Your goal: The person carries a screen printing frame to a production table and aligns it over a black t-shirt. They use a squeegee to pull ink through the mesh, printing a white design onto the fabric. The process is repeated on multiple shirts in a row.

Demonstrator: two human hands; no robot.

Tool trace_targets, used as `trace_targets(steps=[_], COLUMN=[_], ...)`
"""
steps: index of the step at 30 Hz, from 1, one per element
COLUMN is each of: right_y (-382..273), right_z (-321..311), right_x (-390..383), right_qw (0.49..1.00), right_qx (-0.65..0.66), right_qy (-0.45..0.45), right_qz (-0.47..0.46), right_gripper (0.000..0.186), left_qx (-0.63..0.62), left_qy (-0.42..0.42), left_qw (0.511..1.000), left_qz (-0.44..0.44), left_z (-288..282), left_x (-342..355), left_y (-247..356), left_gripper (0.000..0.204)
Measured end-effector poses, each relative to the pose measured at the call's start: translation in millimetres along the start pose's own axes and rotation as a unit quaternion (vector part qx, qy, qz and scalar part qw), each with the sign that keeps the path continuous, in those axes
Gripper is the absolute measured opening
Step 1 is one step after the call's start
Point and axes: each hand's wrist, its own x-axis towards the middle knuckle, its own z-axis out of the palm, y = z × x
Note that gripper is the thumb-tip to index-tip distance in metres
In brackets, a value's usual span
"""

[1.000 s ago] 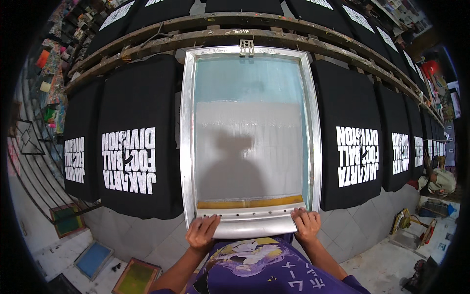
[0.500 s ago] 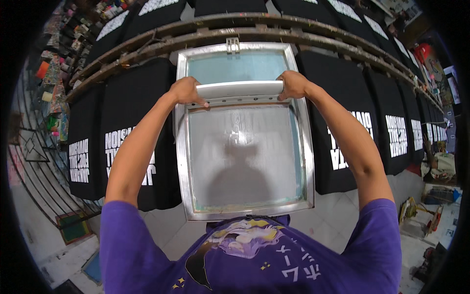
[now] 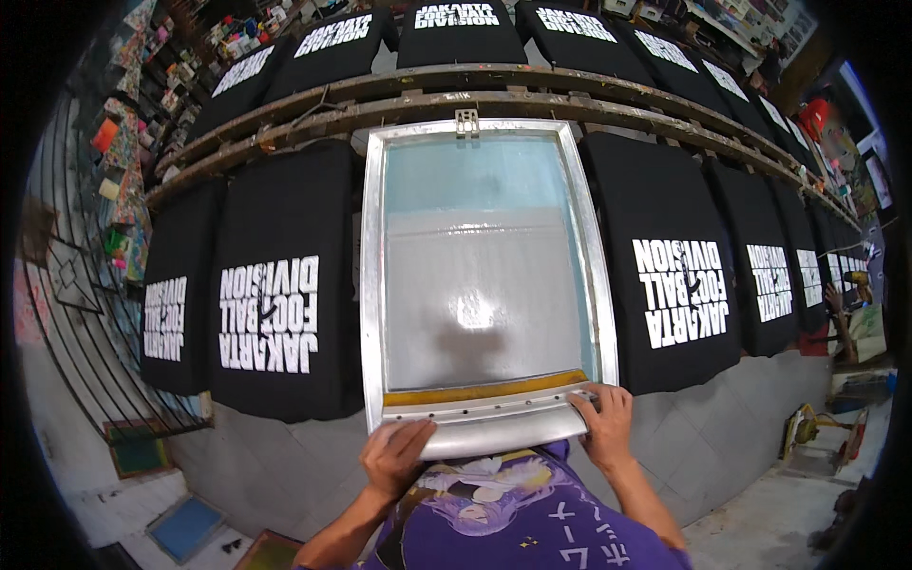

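My left hand and my right hand grip the two ends of a silver squeegee with a yellow blade, lying across the near end of an aluminium-framed printing screen. Grey ink covers most of the mesh, below a pale blue band; a shadow falls on it. A metal clamp sits on the far edge of the frame. Black garments with white block lettering lie on boards to the left and right of the screen.
Wooden rails run behind the screen, with more printed black garments beyond. At right is another person's arm. Coloured screens rest on the floor at lower left, near a metal grille. Cluttered cans stand far left.
Half a second ago both hands had the squeegee near the screen's far end, arms stretched out. Now they have drawn it back to the near edge, where it was a second ago.
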Motion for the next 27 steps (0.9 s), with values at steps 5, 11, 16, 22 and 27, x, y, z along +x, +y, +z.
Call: trace_targets(steps=[5,11,16,22,27], right_y=[-14,125,69,70,12], right_z=[-96,-174,-185,-64,-25], right_x=[-2,-65,-51,-35,-18], right_qw=[0.878,0.705,0.703,0.968,0.973], right_qx=[0.463,0.680,0.678,0.035,0.181], right_qy=[0.087,0.147,0.209,0.094,0.111], right_qz=[0.086,0.138,-0.042,0.228,0.095], right_gripper=[0.077,0.081,0.087,0.062,0.074], left_qx=[-0.001,-0.003,-0.013,-0.030,0.013], left_qy=[0.018,0.044,0.044,0.054,0.067], left_qw=[1.000,0.998,0.999,0.998,0.997], left_qz=[0.001,0.036,0.012,0.027,0.023], left_z=[6,-5,11,24,38], left_x=[-12,3,-32,-19,-32], left_y=[-22,-33,-33,-20,-33], left_gripper=[0.036,0.042,0.041,0.040,0.041])
